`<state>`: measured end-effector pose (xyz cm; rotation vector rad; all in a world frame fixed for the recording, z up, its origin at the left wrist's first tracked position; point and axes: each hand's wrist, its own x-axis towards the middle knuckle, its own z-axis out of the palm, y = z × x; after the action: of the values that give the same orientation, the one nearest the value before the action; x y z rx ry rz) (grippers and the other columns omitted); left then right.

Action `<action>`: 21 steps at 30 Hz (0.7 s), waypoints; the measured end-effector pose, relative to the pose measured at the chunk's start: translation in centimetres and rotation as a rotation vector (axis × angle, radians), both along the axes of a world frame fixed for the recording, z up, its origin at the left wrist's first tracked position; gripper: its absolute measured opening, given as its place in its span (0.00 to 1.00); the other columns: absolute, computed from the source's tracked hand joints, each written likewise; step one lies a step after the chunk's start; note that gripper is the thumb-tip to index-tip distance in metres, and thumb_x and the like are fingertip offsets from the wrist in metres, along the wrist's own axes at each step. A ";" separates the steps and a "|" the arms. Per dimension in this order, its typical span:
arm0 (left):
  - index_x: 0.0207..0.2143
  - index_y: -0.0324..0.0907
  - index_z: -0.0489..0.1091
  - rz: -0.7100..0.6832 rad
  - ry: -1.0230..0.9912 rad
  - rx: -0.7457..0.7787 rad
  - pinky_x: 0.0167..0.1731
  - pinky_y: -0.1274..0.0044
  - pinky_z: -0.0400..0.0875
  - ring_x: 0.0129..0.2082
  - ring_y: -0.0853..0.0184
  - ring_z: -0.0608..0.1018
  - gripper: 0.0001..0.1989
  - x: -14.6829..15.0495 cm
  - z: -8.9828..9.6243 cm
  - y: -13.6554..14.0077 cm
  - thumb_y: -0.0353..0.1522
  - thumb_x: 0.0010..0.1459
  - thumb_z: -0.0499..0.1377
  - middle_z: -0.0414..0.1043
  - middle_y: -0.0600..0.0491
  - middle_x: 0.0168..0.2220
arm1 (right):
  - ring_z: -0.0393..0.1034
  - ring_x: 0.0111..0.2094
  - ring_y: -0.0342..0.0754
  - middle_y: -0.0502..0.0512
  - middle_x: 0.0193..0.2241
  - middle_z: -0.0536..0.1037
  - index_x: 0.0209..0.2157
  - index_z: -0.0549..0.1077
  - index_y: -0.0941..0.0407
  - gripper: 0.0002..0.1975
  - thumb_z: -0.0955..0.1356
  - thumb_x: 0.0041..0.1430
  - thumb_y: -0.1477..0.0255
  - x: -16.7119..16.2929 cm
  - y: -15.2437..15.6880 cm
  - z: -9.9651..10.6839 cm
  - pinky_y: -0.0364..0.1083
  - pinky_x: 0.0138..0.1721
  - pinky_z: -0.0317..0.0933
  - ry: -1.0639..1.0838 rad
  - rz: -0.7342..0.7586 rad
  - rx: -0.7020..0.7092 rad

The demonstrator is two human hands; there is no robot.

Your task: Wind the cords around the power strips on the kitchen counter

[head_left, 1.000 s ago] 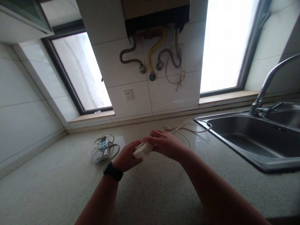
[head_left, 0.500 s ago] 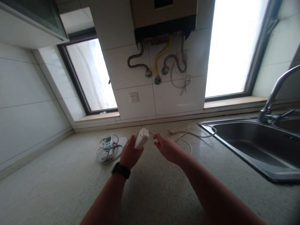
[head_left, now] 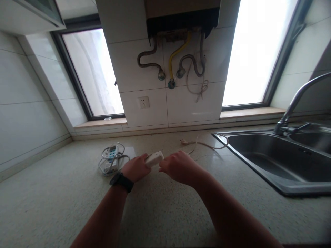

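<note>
My left hand (head_left: pixel 136 167), with a dark watch on its wrist, is wrapped round a white power strip (head_left: pixel 154 158) held above the counter. The strip lies tilted, its right end a little higher. Close against that end, my right hand (head_left: pixel 178 166) is closed on the strip's white cord; the gripped part is hidden by the fingers. Beyond my right hand the cord (head_left: pixel 204 143) loops over the counter towards the sink. Its plug (head_left: pixel 184 142) rests on the counter.
A second power strip (head_left: pixel 111 156) with blue sockets lies in its coiled grey cord at the left. At the right is a steel sink (head_left: pixel 258 162) with a faucet (head_left: pixel 297 100). A wall socket (head_left: pixel 143 102) sits below a water heater (head_left: pixel 183 19) and its pipes.
The power strip has been turned from steeply upright to nearly level. My right hand has come in against its right end and closed. The view has shifted slightly.
</note>
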<state>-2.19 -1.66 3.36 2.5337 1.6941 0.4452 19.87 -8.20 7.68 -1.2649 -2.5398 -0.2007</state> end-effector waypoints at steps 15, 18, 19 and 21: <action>0.36 0.39 0.69 -0.699 -0.331 -0.361 0.31 0.80 0.63 0.29 0.72 0.70 0.08 2.4 1.5 -2.9 0.27 0.50 0.58 0.72 0.55 0.31 | 0.59 0.28 0.31 0.49 0.28 0.76 0.30 0.74 0.58 0.33 0.55 0.61 0.45 2.9 3.2 -0.7 0.37 0.33 0.36 0.382 -0.157 -0.054; 0.38 0.37 0.70 -0.695 -0.530 -0.440 0.32 0.79 0.65 0.30 0.70 0.71 0.10 2.4 0.4 -2.3 0.32 0.53 0.60 0.72 0.52 0.31 | 0.57 0.27 0.31 0.49 0.29 0.77 0.33 0.74 0.57 0.32 0.53 0.63 0.46 2.7 3.5 -1.2 0.38 0.32 0.35 0.389 -0.228 -0.106; 0.39 0.36 0.71 -0.692 -0.617 -0.467 0.33 0.78 0.65 0.30 0.69 0.72 0.12 2.5 0.0 -2.0 0.34 0.54 0.61 0.73 0.51 0.31 | 0.57 0.27 0.32 0.50 0.30 0.77 0.34 0.74 0.56 0.31 0.53 0.63 0.47 2.6 3.6 -1.4 0.38 0.32 0.35 0.382 -0.245 -0.120; 0.42 0.35 0.71 -0.681 -0.795 -0.522 0.34 0.76 0.67 0.30 0.68 0.72 0.16 2.6 -0.6 -1.5 0.37 0.54 0.62 0.72 0.50 0.30 | 0.60 0.27 0.32 0.50 0.32 0.78 0.38 0.74 0.54 0.28 0.53 0.65 0.51 2.5 3.9 -1.9 0.38 0.33 0.35 0.364 -0.267 -0.142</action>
<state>0.42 -3.20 2.80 1.9519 0.5323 0.6913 22.39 -4.27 5.79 -1.5343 -2.1061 0.1465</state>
